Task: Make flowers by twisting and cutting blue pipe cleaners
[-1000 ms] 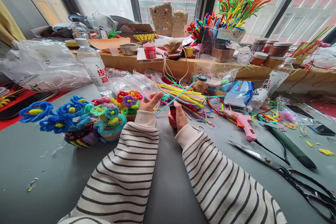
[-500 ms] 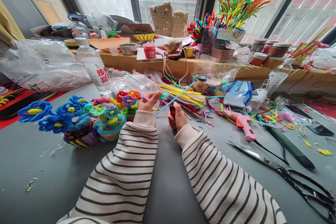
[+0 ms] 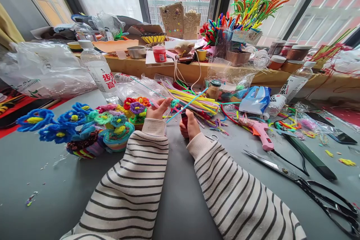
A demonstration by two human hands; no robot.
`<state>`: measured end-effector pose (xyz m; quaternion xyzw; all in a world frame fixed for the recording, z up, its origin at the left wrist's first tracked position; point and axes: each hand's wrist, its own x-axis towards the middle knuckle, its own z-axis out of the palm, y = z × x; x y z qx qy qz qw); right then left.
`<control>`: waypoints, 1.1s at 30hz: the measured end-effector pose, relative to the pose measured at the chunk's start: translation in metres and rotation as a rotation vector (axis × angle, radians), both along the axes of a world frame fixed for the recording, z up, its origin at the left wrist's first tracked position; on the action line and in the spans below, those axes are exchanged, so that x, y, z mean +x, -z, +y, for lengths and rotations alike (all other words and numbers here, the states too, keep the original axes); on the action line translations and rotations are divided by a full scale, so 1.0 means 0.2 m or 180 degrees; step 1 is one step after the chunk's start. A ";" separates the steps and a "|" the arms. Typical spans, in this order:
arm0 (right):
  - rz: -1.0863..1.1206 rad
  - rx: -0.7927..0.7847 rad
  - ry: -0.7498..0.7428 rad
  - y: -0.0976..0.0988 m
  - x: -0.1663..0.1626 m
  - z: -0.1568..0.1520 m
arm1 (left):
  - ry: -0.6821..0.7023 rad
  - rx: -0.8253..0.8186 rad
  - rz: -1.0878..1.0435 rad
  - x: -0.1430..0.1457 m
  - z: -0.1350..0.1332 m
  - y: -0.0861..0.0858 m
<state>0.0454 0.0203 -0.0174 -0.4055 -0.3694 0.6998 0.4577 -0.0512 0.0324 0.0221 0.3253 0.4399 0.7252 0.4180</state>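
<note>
My left hand [image 3: 159, 108] is closed in a pinch on a teal pipe cleaner [image 3: 174, 103], whose small curled part shows beyond the fingertips. To its right, my right hand [image 3: 190, 124] is wrapped around a dark red lighter [image 3: 184, 118], held upright with its dark top uncovered; no flame can be made out. Behind the hands, a light blue pipe cleaner [image 3: 192, 100] slants across a pile of yellow and pink pipe cleaners [image 3: 194, 103]. Left of my left hand stand small pots of pipe-cleaner flowers, with blue flowers [image 3: 74, 118] and a turquoise pot [image 3: 119, 138].
On the right lie a pink glue gun [image 3: 260, 131], large scissors [image 3: 295, 178] and a dark green bar-shaped tool [image 3: 312, 157]. A glass jar [image 3: 213, 90], a blue-white packet [image 3: 255, 99] and a water bottle [image 3: 97, 67] stand farther back. Colourful pipe cleaners [image 3: 247, 11] fill the ledge's right side.
</note>
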 end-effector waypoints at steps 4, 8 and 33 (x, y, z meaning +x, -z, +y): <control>-0.0061 -0.0001 0.0010 0.00 0.00 -0.01 | 0.0028 0.0023 0.0013 0.00 0.00 0.00; -0.0087 -0.0012 -0.0014 -0.01 0.00 -0.01 | 0.0013 0.0013 0.0025 0.01 -0.01 -0.01; -0.0293 0.0086 -0.0024 0.01 0.00 -0.01 | 0.0174 -0.0001 0.0053 0.01 -0.02 -0.02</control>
